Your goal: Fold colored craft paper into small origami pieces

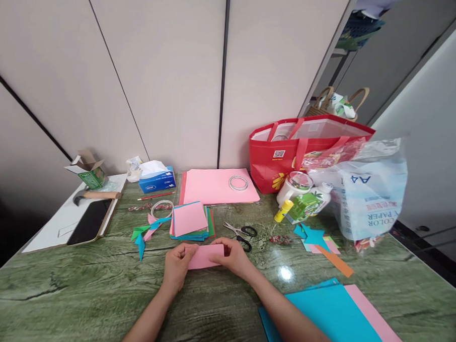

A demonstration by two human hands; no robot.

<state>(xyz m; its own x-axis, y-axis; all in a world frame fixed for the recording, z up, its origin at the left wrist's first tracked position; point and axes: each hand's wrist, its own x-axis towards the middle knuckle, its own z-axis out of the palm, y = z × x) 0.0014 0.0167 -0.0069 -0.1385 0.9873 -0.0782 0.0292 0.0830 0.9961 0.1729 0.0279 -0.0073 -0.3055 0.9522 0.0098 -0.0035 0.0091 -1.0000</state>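
Note:
A pink sheet of paper (205, 256), rectangular and apparently folded, is held just above the table between both hands. My left hand (176, 264) pinches its left end, and my right hand (234, 257) grips the right end with the thumb on top. Right behind the hands lies a stack of square coloured papers (190, 220), pink on top. Black-handled scissors (242, 231) rest with blades open to the right of that stack. Several folded paper pieces (141, 243) in blue, green and pink lie to the left.
Large blue sheets (327, 311) lie under my right forearm. A glue stick (283, 211), white mug (293, 186), red bag (266, 165) and plastic paper pack (370, 197) stand at the right. Further left are a tissue box (157, 180), phone (89, 223) and hammer (98, 194).

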